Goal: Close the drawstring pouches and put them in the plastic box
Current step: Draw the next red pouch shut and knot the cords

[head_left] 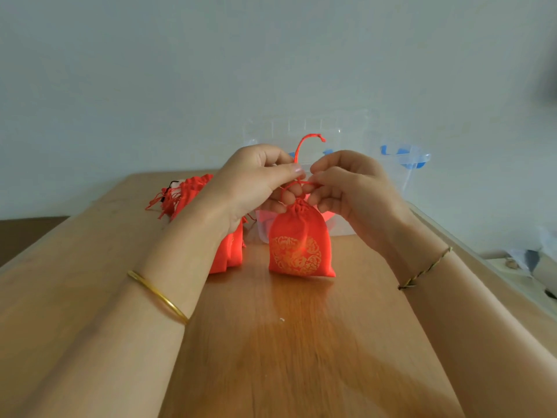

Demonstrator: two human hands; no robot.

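Fingers [289,170]: left hand [253,179], right hand [352,182] pinch drawstring [298,149]; pouch [301,245] seemingly cinched.

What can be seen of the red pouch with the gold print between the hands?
The red drawstring pouch looks like shiny fabric, with a round gold floral print on its front. Its neck is gathered shut. It is upright over the wooden table, before the clear plastic box; whether its bottom touches the table is unclear. The left hand and right hand pinch its red cord above the neck; one cord end loops upward.
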